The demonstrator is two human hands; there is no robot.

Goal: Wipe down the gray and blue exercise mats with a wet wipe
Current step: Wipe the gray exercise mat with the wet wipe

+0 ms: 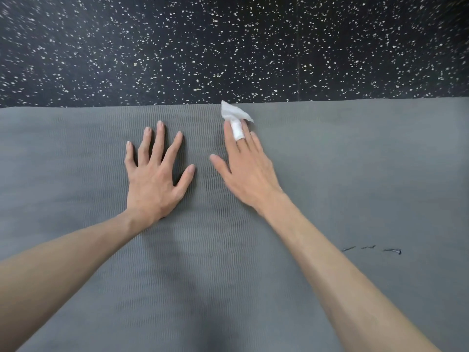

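The gray exercise mat (355,174), ribbed with a wavy pattern, fills the lower two thirds of the head view. My left hand (154,174) lies flat on it with fingers spread. My right hand (243,163) lies beside it, fingers straight, pressing a white wet wipe (234,115) onto the mat near its far edge. The wipe is draped over the middle finger and sticks out past the fingertips. No blue mat is in view.
Beyond the mat's far edge lies black rubber floor (228,47) with white speckles. A few small dark marks (370,249) sit on the mat at the right.
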